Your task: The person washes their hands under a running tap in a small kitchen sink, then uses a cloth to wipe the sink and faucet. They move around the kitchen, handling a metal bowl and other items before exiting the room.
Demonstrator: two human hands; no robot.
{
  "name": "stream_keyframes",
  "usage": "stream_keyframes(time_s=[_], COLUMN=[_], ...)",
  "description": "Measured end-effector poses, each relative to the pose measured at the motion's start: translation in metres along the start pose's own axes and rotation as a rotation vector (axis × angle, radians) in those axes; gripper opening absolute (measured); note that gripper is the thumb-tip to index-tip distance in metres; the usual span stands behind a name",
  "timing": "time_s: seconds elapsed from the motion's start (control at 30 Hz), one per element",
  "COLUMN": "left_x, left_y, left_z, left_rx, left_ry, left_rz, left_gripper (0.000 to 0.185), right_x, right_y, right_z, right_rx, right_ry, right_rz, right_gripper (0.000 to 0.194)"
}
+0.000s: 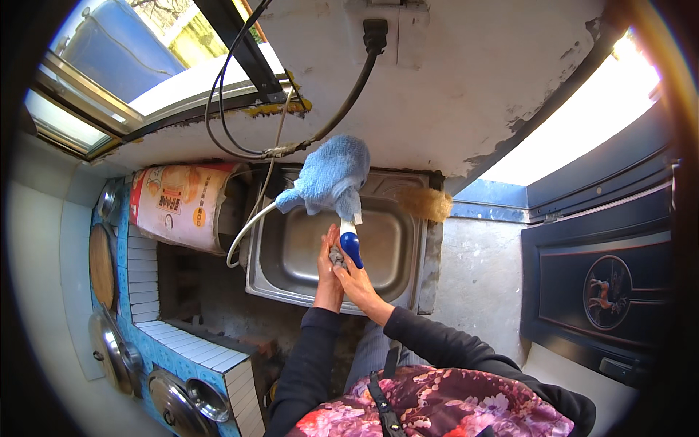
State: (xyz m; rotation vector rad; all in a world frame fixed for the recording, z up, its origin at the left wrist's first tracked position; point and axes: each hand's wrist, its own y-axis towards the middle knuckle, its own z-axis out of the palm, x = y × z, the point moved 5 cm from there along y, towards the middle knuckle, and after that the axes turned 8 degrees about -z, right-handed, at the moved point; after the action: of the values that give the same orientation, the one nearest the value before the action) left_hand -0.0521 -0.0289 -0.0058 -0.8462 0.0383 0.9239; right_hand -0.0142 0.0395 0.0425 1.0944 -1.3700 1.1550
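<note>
My left hand (327, 270) and my right hand (356, 287) are together over the near side of a stainless steel sink (273, 289). A small grey crumpled scrubber or cloth (337, 257) is pressed between the palms, and the skin looks wet. The left fingers point up and away, while the right hand lies across from the right. Just beyond them hangs a tap wrapped in a light blue towel (333, 169). Its blue end piece (351, 248) partly covers the right fingers. No water stream can be made out.
A white hose (243, 235) loops left of the towel. A thick black cable (349, 104) runs to a wall plug. A brown fibrous pad (426, 205) rests on the sink's right edge. Left are a printed box (177, 207) and a tiled counter (205, 352) with pot lids (169, 396).
</note>
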Motion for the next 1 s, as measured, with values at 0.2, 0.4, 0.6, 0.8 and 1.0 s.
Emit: stream_keyframes(time_s=[0.2,0.4,0.6,0.8,1.0], left_x=[0.033,0.009,0.036,0.02,0.014], left_y=[-0.01,-0.011,0.0,0.001,-0.005], left_z=[0.024,0.022,0.009,-0.002,0.009], left_rx=[-0.044,0.156,0.002,-0.122,-0.246], left_ry=[-0.124,-0.098,-0.14,0.059,0.161], left_rz=[-0.038,-0.064,-0.137,-0.143,0.007], left_gripper=[0.035,0.048,0.035,0.032,0.031], right_x=[-0.029,-0.006,-0.025,-0.018,-0.032], right_y=[0.044,0.001,0.042,0.017,0.023], right_z=[-0.031,-0.003,-0.032,-0.023,-0.009], right_rx=[-0.087,0.056,0.077,0.037,-0.043], right_ry=[-0.065,-0.273,-0.54,0.013,0.213], right_rz=[-0.062,-0.042,-0.345,-0.072,0.145], right_gripper=[0.05,0.055,0.066,0.068,0.05])
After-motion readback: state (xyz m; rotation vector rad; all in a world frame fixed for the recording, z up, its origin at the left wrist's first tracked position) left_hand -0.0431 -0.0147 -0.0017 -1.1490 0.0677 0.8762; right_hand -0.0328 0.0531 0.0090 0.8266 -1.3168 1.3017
